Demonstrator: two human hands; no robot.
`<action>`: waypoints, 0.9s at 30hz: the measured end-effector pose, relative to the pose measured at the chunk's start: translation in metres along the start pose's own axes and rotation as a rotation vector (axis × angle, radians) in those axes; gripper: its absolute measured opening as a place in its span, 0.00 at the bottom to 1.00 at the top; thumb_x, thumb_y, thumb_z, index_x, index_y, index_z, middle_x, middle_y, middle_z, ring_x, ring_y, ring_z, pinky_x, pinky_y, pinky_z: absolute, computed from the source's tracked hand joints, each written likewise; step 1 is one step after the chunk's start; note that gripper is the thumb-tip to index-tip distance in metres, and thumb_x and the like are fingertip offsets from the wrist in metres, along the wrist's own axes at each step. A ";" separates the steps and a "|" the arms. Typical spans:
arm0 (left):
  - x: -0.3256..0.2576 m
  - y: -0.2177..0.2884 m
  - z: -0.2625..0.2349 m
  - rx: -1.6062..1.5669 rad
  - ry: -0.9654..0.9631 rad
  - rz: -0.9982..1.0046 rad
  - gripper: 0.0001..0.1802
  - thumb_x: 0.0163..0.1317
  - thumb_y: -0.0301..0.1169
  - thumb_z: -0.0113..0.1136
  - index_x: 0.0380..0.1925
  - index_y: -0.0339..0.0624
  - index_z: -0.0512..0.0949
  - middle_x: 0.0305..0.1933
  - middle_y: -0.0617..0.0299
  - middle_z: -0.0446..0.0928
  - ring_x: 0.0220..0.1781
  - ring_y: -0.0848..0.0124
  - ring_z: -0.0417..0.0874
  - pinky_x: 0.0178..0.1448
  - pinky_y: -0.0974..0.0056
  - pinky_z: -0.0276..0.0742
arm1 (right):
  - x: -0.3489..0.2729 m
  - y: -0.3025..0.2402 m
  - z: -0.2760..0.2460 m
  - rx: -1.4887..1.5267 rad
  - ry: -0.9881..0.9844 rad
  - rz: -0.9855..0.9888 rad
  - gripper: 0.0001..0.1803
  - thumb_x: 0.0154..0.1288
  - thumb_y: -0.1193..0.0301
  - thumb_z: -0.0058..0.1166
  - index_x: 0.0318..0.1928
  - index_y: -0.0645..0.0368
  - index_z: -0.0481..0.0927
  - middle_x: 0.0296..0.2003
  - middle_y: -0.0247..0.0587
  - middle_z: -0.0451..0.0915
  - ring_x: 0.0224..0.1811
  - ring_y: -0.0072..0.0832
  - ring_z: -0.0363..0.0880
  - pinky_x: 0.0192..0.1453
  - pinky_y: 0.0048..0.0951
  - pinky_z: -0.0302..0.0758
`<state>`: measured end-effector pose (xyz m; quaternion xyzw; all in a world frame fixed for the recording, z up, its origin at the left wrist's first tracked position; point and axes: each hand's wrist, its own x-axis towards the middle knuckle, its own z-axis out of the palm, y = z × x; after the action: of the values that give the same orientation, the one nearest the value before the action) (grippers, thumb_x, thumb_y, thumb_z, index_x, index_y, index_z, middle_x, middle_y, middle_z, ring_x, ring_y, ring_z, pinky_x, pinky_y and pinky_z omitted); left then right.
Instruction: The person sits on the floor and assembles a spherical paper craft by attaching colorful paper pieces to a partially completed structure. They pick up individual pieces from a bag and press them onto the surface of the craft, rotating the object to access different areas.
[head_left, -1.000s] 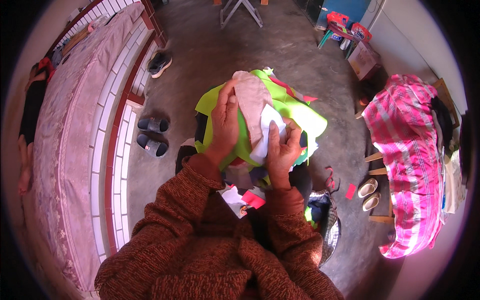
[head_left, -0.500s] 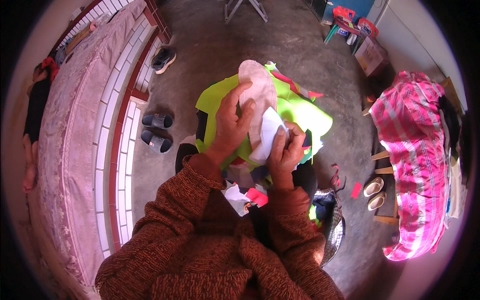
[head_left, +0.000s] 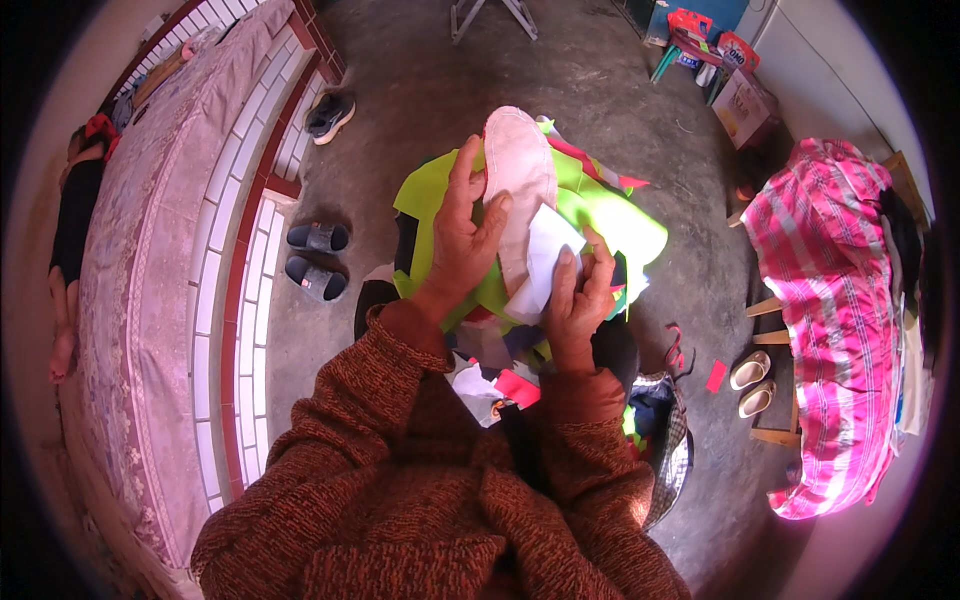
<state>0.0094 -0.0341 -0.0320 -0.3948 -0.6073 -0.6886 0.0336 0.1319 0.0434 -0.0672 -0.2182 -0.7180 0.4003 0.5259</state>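
A pale pink, sole-shaped fabric insole with stitching along its rim stands tilted above my lap. My left hand grips its left edge, with the thumb across the front and the fingers along the side. Over the insole's lower right part lies a folded white piece of paper or thin cloth. My right hand holds this white piece at its right edge between thumb and fingers; the fingertips behind it are partly hidden. Beneath both hands, bright yellow-green fabric spreads over my lap with other coloured scraps.
A checked bag of scraps stands by my right leg. Grey slippers and dark shoes lie at left beside a bed. Pale shoes and a pink plaid cloth over wooden furniture are at right.
The insole has risen slightly, and the fingers of my left hand have straightened along its edge. My right hand's fingers have lifted and spread somewhat beside the white piece.
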 end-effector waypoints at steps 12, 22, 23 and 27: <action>0.001 -0.001 -0.003 -0.260 -0.010 -0.155 0.21 0.63 0.20 0.53 0.57 0.32 0.66 0.51 0.58 0.77 0.54 0.74 0.75 0.58 0.71 0.68 | 0.000 0.008 0.002 0.038 0.008 -0.081 0.07 0.63 0.78 0.53 0.41 0.64 0.76 0.30 0.42 0.80 0.25 0.24 0.76 0.31 0.23 0.73; 0.001 0.000 -0.005 -0.231 0.017 -0.162 0.13 0.68 0.27 0.49 0.49 0.32 0.71 0.44 0.65 0.76 0.45 0.81 0.72 0.51 0.74 0.68 | -0.001 0.007 0.000 0.039 -0.010 -0.082 0.06 0.62 0.77 0.53 0.40 0.63 0.76 0.31 0.44 0.80 0.27 0.28 0.77 0.34 0.25 0.74; 0.002 0.000 -0.004 -0.224 0.027 -0.161 0.12 0.68 0.28 0.49 0.48 0.33 0.72 0.43 0.66 0.76 0.44 0.81 0.72 0.51 0.74 0.67 | -0.001 0.007 0.000 0.042 -0.011 -0.081 0.06 0.62 0.77 0.53 0.40 0.63 0.76 0.31 0.44 0.80 0.27 0.28 0.77 0.34 0.25 0.74; 0.001 -0.002 -0.007 -0.178 0.071 -0.206 0.13 0.70 0.31 0.47 0.48 0.34 0.72 0.40 0.69 0.75 0.42 0.82 0.70 0.49 0.75 0.67 | -0.002 0.007 -0.001 0.034 -0.026 -0.060 0.06 0.62 0.77 0.53 0.40 0.63 0.76 0.31 0.44 0.80 0.26 0.28 0.76 0.34 0.25 0.74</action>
<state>0.0044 -0.0392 -0.0328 -0.3070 -0.5796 -0.7531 -0.0508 0.1332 0.0462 -0.0738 -0.1825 -0.7242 0.3993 0.5318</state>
